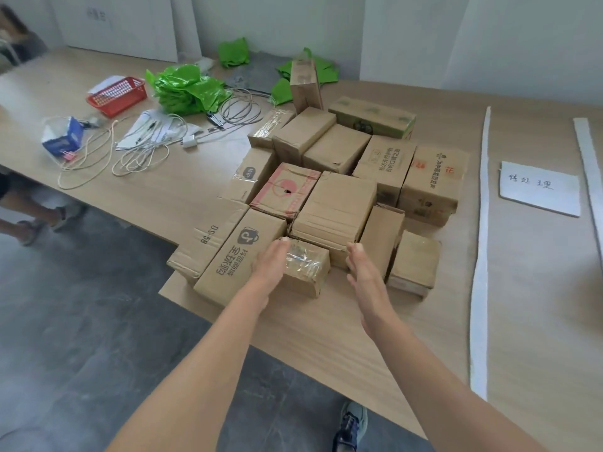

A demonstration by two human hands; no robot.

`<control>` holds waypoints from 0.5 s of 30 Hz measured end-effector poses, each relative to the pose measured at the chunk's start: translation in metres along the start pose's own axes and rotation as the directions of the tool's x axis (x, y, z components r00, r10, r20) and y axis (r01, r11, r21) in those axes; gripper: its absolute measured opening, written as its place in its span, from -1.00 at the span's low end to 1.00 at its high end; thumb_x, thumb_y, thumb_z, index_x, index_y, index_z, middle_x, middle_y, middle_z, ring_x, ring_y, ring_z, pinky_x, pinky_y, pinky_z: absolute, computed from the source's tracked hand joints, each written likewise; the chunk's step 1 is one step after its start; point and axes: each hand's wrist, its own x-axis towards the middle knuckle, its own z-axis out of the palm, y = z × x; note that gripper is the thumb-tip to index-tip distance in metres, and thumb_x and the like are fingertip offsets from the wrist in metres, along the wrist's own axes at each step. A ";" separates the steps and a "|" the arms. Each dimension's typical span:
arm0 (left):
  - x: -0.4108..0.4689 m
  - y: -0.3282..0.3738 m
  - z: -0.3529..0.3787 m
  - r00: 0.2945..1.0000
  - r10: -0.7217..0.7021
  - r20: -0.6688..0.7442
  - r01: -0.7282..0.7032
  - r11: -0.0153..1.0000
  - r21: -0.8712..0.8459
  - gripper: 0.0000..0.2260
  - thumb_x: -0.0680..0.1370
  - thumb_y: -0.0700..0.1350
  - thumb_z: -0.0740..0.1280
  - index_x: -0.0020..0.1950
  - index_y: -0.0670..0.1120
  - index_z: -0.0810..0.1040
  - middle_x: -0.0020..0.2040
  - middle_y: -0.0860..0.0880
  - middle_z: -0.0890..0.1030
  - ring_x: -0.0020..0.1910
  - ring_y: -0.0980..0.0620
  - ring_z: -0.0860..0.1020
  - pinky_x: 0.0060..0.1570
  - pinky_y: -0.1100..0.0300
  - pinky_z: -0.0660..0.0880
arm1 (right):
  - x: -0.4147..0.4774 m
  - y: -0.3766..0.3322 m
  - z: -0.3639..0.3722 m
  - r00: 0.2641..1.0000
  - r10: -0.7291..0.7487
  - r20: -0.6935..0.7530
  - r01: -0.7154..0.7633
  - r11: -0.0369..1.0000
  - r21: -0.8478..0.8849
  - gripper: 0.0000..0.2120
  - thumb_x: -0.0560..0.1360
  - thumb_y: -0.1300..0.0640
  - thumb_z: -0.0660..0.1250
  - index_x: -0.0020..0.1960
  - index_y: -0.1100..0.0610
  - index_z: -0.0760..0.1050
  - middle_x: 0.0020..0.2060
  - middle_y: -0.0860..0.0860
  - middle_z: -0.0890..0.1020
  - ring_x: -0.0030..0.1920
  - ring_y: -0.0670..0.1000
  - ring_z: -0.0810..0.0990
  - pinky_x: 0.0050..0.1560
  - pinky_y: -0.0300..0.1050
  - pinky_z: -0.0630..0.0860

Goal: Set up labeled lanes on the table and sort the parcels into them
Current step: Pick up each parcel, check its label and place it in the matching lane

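You are looking at a crowd of brown parcels packed close in the middle of the bench (326, 337). In the upper left of the frame a red basket (116, 96), crumpled green bags (187, 89) and loose cables (143, 148) are lying apart from them. At the right, two white strips (482, 256) are running down the bench, with a handwritten label sheet (540, 187) lying between them.

The small taped parcel (308, 269) is sitting at the near edge of the crowd, in the lower centre. The logo parcel (241, 256) is crowding it on the left, the ribbed parcel (336, 207) is pressing in just behind, and a narrow upright parcel (381, 239) is standing to its right.

Your hands are flanking that small parcel. Your left hand (272, 265) is lying flat against its left side with the fingers straight. Your right hand (365, 272) is hanging just right of it, fingers straight and together, gripping nothing; you cannot tell whether it is touching anything.
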 end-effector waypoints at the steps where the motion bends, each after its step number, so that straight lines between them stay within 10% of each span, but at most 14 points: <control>1: 0.006 0.004 -0.001 1.000 -0.014 -0.002 0.014 1.000 0.022 -0.37 0.62 0.34 0.06 0.63 0.11 0.35 0.66 -0.03 0.30 0.65 -0.12 0.18 0.62 -0.23 0.12 | 0.007 0.001 0.002 1.000 0.008 -0.004 -0.008 1.000 0.000 -0.07 0.43 -0.56 0.13 0.65 -0.07 0.30 0.62 -0.17 0.35 0.61 -0.12 0.28 0.68 0.13 0.15; 10: 0.044 0.009 0.000 0.992 -0.084 0.097 0.069 0.986 0.150 -0.33 0.57 0.35 0.02 0.60 0.08 0.37 0.61 -0.04 0.37 0.59 -0.17 0.27 0.58 -0.25 0.18 | 0.044 0.016 0.023 0.992 0.117 -0.049 -0.116 0.993 0.025 -0.34 0.68 -0.35 0.11 0.67 -0.02 0.27 0.64 -0.09 0.31 0.63 -0.05 0.27 0.68 0.13 0.15; 15: 0.050 0.008 0.000 0.973 -0.132 0.188 0.095 0.977 0.193 -0.32 0.57 0.40 0.06 0.59 0.07 0.35 0.59 -0.04 0.40 0.58 -0.16 0.29 0.57 -0.22 0.22 | 0.052 0.027 0.035 0.976 0.206 -0.063 -0.205 0.979 0.015 -0.11 0.42 -0.61 0.12 0.57 -0.12 0.42 0.53 -0.19 0.48 0.55 -0.10 0.40 0.62 0.11 0.24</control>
